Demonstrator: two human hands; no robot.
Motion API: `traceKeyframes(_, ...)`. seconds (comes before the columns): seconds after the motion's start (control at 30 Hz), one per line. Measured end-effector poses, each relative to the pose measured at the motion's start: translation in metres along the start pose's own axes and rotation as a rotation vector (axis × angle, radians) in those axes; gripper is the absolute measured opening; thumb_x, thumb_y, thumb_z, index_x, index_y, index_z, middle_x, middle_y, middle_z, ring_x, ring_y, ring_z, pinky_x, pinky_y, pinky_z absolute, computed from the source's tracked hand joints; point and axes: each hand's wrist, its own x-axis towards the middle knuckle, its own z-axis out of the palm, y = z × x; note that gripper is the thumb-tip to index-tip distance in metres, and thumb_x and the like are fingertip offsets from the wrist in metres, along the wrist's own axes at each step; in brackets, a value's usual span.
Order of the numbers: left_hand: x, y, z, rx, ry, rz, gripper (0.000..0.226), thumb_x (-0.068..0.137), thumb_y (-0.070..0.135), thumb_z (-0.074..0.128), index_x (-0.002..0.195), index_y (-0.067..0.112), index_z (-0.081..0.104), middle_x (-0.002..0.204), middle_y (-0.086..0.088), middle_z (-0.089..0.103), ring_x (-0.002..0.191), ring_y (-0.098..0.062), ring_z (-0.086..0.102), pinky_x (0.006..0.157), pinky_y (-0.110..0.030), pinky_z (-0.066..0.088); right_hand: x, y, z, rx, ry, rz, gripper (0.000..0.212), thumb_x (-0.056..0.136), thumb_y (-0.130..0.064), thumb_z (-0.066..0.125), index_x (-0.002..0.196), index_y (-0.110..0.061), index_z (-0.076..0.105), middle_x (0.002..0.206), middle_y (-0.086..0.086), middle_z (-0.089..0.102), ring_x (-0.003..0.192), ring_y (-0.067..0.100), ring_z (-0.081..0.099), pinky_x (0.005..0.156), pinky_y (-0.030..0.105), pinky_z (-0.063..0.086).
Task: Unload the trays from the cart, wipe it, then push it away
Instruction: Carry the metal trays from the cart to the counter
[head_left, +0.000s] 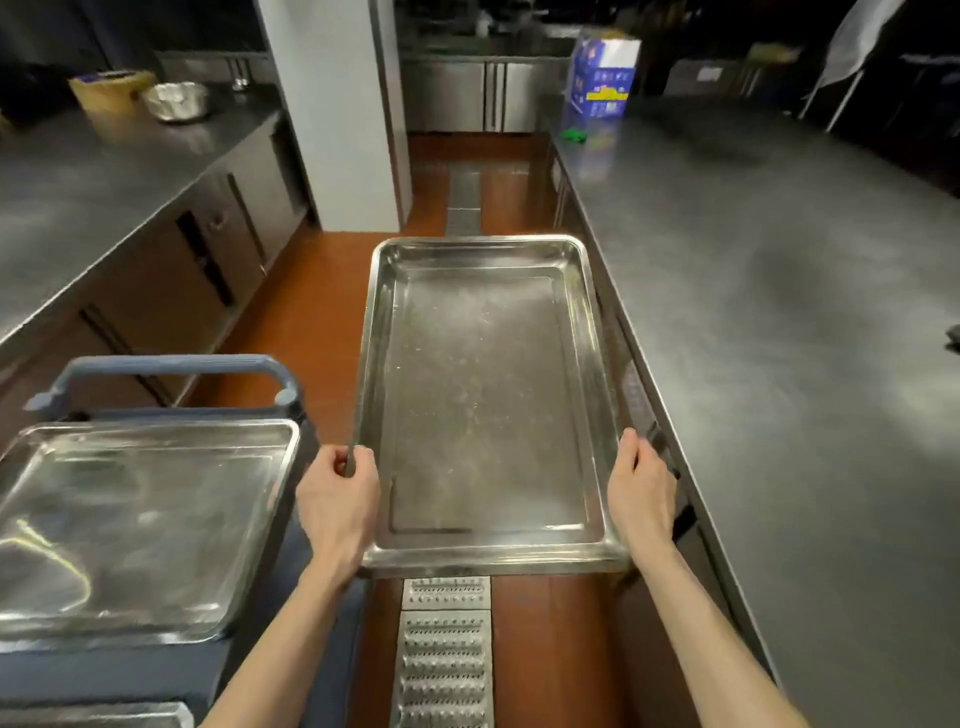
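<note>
Both my hands grip a steel tray (483, 395) by its long sides: my left hand (337, 501) is curled over the left rim near the corner closest to me, thumb on top, and my right hand (641, 493) clasps the right rim opposite it. I hold the tray level in the air above the reddish floor (311, 291) and the perforated drain grate (444, 654) that runs between my forearms. Its inside is bare metal, dull and faintly speckled. The tray's right edge sits just beside the long steel counter (779, 312) to the right of my right hand, not resting on it.

To the left of my left hand stands the cart (156, 670), blue-grey, with its handle (171, 366) arched over the far end. A second tray (135, 525), shinier, lies flat on the cart's top shelf, and the corner of another one (98, 714) shows lower down, near my left elbow.

Far beyond my right hand, at the counter's end, a blue box (602, 73) stands upright with something small and green (574, 135) beside it. Across the aisle on the left counter (104, 176) sit a metal bowl (176, 101) and a round yellowish block (111, 91).
</note>
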Motion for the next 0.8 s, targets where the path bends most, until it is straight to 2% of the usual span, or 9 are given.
traceKeyframes(0.1, -0.012, 0.019, 0.046, -0.004, -0.077, 0.029, 0.025, 0.096, 0.029, 0.059, 0.074, 0.019, 0.062, 0.070, 0.002, 0.065, 0.066, -0.009, 0.055, 0.062, -0.021, 0.039, 0.022, 0.027, -0.032, 0.005, 0.056, 0.050, 0.044, 0.112, -0.046, 0.028, 0.091, -0.020, 0.057, 0.084, -0.001, 0.061, 0.084, 0.027, 0.055, 0.079, 0.040, 0.041)
traceKeyframes(0.2, -0.025, 0.037, 0.088, -0.020, -0.160, 0.062, 0.022, 0.097, 0.028, 0.059, 0.077, 0.020, 0.064, 0.074, 0.004, 0.067, 0.067, -0.007, 0.055, 0.061, -0.022, 0.040, 0.040, 0.052, -0.062, 0.012, 0.111, 0.087, 0.046, 0.112, -0.047, 0.028, 0.093, -0.018, 0.060, 0.082, -0.001, 0.061, 0.083, 0.026, 0.054, 0.079, 0.039, 0.038)
traceKeyframes(0.3, -0.037, 0.053, 0.129, -0.012, -0.242, 0.099, 0.019, 0.097, 0.028, 0.059, 0.081, 0.022, 0.066, 0.077, 0.006, 0.068, 0.070, -0.007, 0.056, 0.062, -0.024, 0.039, 0.053, 0.077, -0.088, 0.012, 0.190, 0.138, 0.053, 0.112, -0.044, 0.029, 0.082, -0.011, 0.058, 0.074, 0.002, 0.060, 0.078, 0.030, 0.053, 0.074, 0.040, 0.035)
traceKeyframes(0.37, -0.046, 0.063, 0.155, -0.018, -0.308, 0.123, 0.018, 0.097, 0.028, 0.058, 0.082, 0.021, 0.065, 0.078, 0.004, 0.067, 0.071, -0.012, 0.056, 0.064, -0.030, 0.041, 0.059, 0.092, -0.104, 0.033, 0.241, 0.174, 0.055, 0.112, -0.044, 0.030, 0.074, -0.011, 0.053, 0.070, 0.005, 0.058, 0.077, 0.031, 0.054, 0.074, 0.042, 0.038)
traceKeyframes(0.47, -0.056, 0.077, 0.193, -0.016, -0.391, 0.175, 0.020, 0.097, 0.026, 0.057, 0.080, 0.017, 0.063, 0.077, -0.001, 0.065, 0.071, -0.019, 0.055, 0.065, -0.036, 0.042, 0.065, 0.111, -0.122, 0.015, 0.314, 0.242, 0.056, 0.111, -0.049, 0.028, 0.072, -0.015, 0.052, 0.071, 0.003, 0.060, 0.077, 0.028, 0.057, 0.077, 0.043, 0.042)
traceKeyframes(0.6, -0.061, 0.096, 0.247, 0.011, -0.521, 0.255, 0.021, 0.096, 0.027, 0.056, 0.078, 0.018, 0.063, 0.073, -0.002, 0.066, 0.066, -0.019, 0.055, 0.060, -0.032, 0.043, 0.074, 0.135, -0.141, -0.005, 0.430, 0.354, 0.053, 0.110, -0.052, 0.028, 0.070, -0.022, 0.048, 0.072, 0.001, 0.059, 0.080, 0.031, 0.057, 0.079, 0.047, 0.044)
traceKeyframes(0.8, -0.062, 0.128, 0.330, 0.044, -0.750, 0.344, 0.025, 0.096, 0.036, 0.056, 0.077, 0.022, 0.061, 0.068, 0.004, 0.061, 0.065, -0.019, 0.055, 0.061, -0.034, 0.043, 0.080, 0.158, -0.154, -0.002, 0.671, 0.476, 0.053, 0.111, -0.046, 0.032, 0.070, -0.017, 0.050, 0.065, 0.002, 0.058, 0.068, 0.022, 0.056, 0.070, 0.042, 0.038)
